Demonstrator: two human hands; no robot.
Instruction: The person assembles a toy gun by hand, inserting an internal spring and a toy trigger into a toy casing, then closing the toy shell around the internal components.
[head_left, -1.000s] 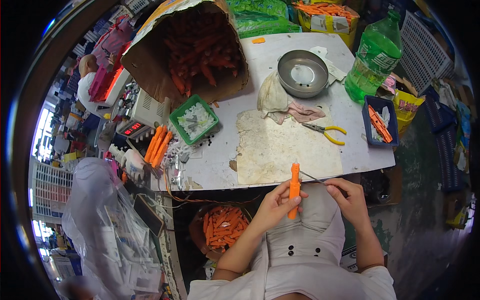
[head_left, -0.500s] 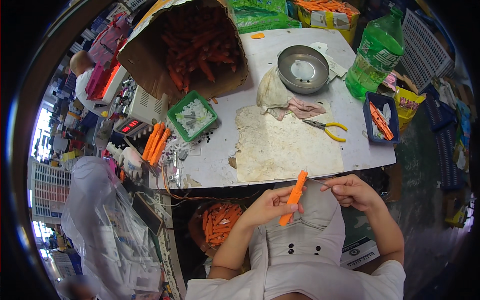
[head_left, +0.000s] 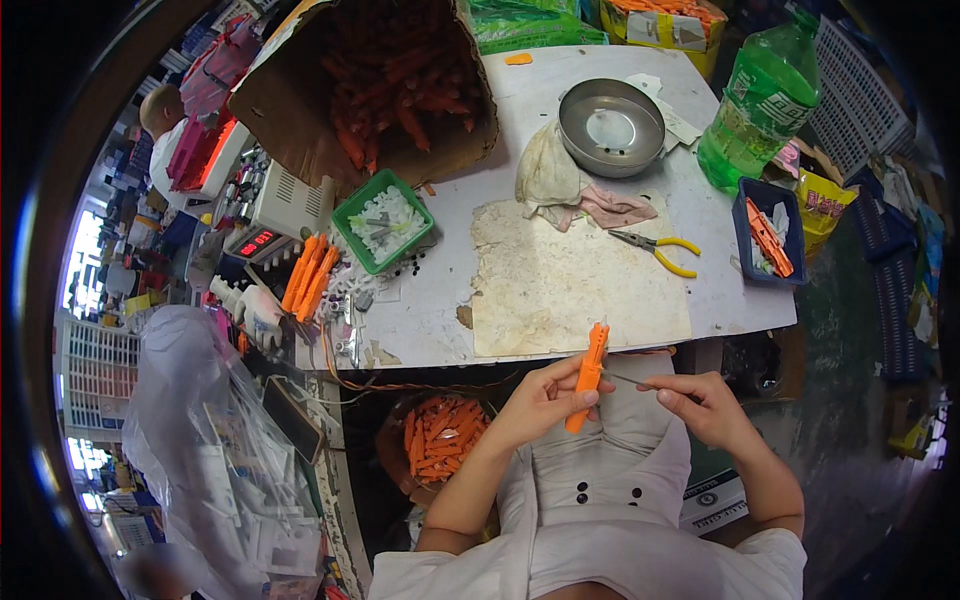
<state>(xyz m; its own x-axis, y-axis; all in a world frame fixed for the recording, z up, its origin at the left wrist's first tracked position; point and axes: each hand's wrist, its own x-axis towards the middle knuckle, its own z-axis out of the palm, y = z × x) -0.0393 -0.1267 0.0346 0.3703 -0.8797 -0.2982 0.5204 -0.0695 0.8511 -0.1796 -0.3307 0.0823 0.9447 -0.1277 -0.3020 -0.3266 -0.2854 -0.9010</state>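
Note:
My left hand [head_left: 553, 402] is closed round a long orange plastic piece [head_left: 591, 366], held upright above my lap at the table's front edge. Between the thumb and fingers of my right hand [head_left: 704, 402] is a thin metal tool [head_left: 628, 378]. Its tip points left and reaches the side of the orange piece, though whether it goes inside is too small to make out. Behind my hands lies a worn cream sheet [head_left: 560, 300] on the white table, with yellow-handled pliers [head_left: 660, 250] near its right side.
A cardboard box [head_left: 285, 110] of orange pieces stands back left, by a green tray [head_left: 348, 243] of small white parts. A metal bowl [head_left: 640, 160], a cloth [head_left: 545, 180], a green bottle [head_left: 745, 140] and a blue bin [head_left: 745, 225] sit right. More orange pieces [head_left: 440, 440] lie below the table.
The orange piece has come a little more upright in my left hand. My right hand has moved slightly down, and the metal tool's tip now meets the piece lower along its side.

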